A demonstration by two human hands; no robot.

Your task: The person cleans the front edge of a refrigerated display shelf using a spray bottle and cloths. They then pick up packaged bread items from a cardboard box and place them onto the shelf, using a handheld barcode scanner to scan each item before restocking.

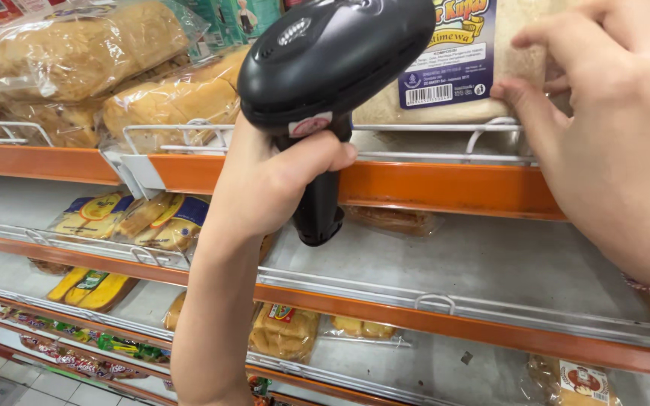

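Right now, line by line:

Left hand grip: the left hand (265, 180) is clenched round the handle of a black barcode scanner (329, 68), thumb lying across the front of the handle, arm coming up from the lower middle of the frame.

Scanner: its broad head fills the top centre of the frame and faces the shelf behind it; whether a beam is lit cannot be told from this side.

Right hand grip: the right hand (611, 128), at the right edge of the frame, has its fingertips (507, 92) on the lower edge of a bread bag (445, 60) and steadies it; a pinch is likely, but no thumb shows, so a full grasp cannot be confirmed.

Bread bag: it stands at the top of the frame, just right of the scanner head, behind the white wire rail (415, 129) of the top orange shelf (445, 188); its blue label with the barcode faces outward, near the scanner.

Progress: scanner raised and the label turned to it; nothing in view shows a read made, so the scan looks unfinished.

Around: more bagged loaves (62, 53) at upper left; small yellow snack packs (152, 218) on the shelf below, left of the arm; further packs on the lower shelves.
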